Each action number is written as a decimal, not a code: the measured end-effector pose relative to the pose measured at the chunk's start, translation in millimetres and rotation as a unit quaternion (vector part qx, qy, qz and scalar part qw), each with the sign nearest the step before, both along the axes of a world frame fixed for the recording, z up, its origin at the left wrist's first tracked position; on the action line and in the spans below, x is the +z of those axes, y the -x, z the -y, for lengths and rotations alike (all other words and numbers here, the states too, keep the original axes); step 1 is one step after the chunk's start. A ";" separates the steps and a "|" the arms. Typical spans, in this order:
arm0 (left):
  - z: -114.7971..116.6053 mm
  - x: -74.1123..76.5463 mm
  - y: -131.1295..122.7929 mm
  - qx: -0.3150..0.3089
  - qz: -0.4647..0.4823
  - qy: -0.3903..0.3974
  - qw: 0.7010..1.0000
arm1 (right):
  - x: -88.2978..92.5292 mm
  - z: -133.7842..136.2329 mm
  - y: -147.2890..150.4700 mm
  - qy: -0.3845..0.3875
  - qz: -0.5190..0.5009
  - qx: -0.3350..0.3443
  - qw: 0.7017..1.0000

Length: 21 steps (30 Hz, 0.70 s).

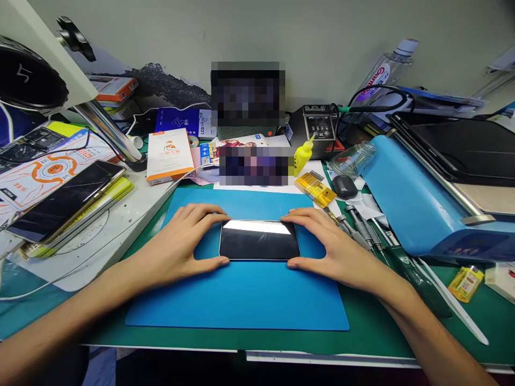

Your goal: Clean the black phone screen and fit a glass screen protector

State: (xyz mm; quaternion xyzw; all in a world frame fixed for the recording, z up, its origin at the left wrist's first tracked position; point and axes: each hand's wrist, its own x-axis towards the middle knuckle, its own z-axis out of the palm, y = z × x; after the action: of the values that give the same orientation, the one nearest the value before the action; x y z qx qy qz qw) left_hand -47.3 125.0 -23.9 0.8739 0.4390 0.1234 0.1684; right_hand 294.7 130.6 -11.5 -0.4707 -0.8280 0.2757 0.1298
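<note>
Clasping the dark-screened phone [259, 244] by opposite ends, both hands [177, 246] [336, 246] span the blue mat [241, 300].

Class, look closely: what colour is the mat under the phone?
The mat under the phone is plain bright blue; the head view shows it best.

Red lettering beginning "Gan" stands on the label of the clear bottle [384, 75] at the back right. "LCD" runs up a white strip [208, 124] beside the blue box [177, 119]. Characters on the white-and-orange box [170, 155], perhaps Chinese, are too small to read.
</note>
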 end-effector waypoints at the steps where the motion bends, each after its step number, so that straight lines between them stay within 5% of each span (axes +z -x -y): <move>1: 0.0 0.0 0.0 0.000 0.000 0.002 1.000 | -0.1 -0.2 -0.1 0.000 0.000 0.000 1.000; 21: -1.5 -1.8 1.5 -0.007 0.007 -0.005 1.000 | -0.9 -0.1 -1.4 0.015 0.015 0.004 1.000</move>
State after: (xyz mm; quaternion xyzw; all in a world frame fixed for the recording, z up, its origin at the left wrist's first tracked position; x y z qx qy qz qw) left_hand -48.8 126.4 -25.7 0.8767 0.4314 0.1308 0.1681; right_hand 296.1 130.7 -12.4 -0.4735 -0.8273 0.2819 0.1095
